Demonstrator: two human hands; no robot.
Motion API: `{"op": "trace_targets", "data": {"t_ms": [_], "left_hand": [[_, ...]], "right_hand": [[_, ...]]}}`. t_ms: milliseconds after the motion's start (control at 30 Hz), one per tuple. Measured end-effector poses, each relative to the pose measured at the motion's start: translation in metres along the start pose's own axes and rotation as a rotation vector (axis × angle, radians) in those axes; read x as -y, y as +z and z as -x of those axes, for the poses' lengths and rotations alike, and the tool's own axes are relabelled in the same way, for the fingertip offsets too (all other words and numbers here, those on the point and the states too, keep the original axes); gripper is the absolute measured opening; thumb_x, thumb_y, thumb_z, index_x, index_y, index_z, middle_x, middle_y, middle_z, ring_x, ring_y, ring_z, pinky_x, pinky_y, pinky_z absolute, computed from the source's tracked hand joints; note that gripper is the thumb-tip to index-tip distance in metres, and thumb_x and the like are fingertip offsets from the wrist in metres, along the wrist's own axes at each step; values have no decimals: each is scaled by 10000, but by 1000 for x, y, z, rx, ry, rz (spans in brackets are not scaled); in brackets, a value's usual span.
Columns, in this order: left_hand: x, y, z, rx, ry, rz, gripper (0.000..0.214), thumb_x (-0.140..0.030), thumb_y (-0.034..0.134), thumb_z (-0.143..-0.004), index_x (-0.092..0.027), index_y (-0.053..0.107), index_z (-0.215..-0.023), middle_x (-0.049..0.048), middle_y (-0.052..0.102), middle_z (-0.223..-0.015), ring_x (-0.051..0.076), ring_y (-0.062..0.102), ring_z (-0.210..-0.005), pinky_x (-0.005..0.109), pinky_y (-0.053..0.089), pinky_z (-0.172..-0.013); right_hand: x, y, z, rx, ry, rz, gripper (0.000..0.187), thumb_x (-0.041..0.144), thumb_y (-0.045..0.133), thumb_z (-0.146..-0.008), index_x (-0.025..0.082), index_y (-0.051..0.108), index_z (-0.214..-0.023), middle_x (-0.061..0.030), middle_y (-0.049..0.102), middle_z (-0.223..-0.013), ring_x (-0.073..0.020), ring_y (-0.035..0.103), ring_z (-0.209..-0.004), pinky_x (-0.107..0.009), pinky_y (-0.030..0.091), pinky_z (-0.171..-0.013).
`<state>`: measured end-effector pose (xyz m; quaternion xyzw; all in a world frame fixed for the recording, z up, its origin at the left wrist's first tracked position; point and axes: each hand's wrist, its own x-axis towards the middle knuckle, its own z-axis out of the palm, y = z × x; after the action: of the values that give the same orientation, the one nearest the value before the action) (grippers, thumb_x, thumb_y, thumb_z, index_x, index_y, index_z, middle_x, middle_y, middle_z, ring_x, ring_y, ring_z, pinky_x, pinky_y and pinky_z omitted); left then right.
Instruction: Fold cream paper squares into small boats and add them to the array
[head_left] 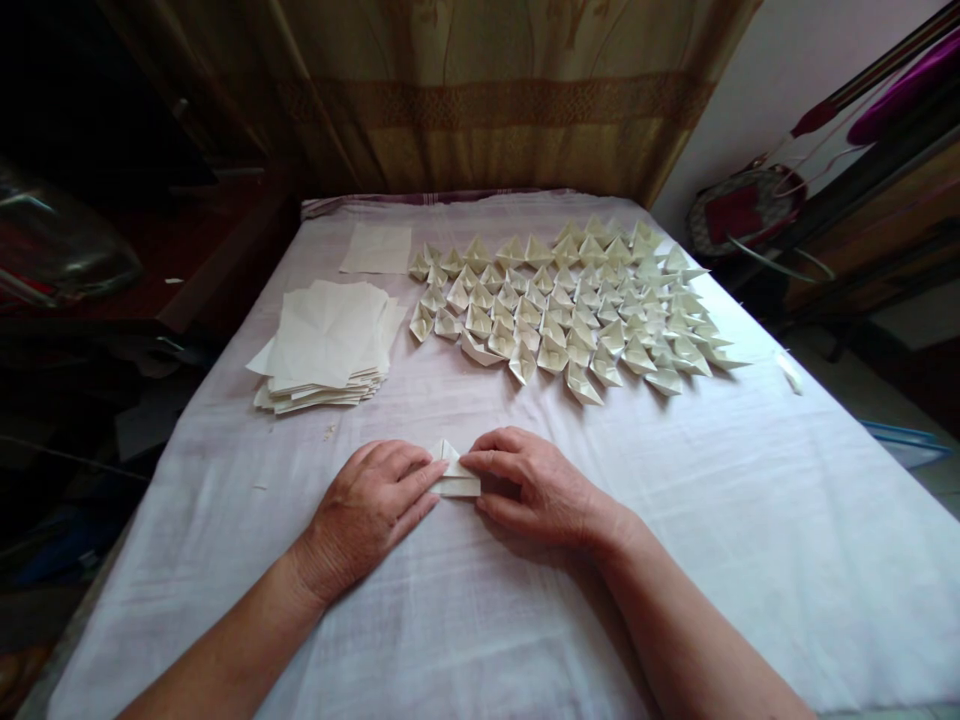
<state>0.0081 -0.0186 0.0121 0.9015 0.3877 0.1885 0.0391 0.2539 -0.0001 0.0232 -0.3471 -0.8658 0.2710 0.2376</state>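
Folded paper forms a triangular peak against wrinkled cloth.

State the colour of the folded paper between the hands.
The folded paper is off-white; head view.

No text, label, brand, number or sign can be read. At 2 o'clock, the bag bears a small pattern around a red patch, too blurred and dim to tell whether it holds any lettering or brand mark. Near 10 o'clock, the plastic wrap shows reddish areas through glare, and whether these are print cannot be told.
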Motion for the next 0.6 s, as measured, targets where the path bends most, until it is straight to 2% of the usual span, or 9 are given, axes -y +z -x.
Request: {"op": "trace_targets", "data": {"t_ms": [167, 600], "left_hand": [[-1, 0, -2, -28, 4, -18, 275, -277, 534, -980, -190, 645, -1216, 59, 683, -1076, 220, 595, -1017, 400, 443, -960], [-1, -1, -4, -53, 0, -27, 247, -262, 521, -982, -187, 663, -1170, 59, 701, -1041, 211, 622, -981, 381, 472, -924]], "right_hand": [[-1, 0, 0, -14, -7, -19, 384, 91, 595, -778, 171, 691, -1141, -96, 679, -1048, -199, 636, -925, -322, 520, -838], [-2, 1, 0, -28, 18, -27, 385, 65, 547, -800, 149, 695, -1145, -101, 687, -1039, -190, 639, -923, -312, 526, -841]]}}
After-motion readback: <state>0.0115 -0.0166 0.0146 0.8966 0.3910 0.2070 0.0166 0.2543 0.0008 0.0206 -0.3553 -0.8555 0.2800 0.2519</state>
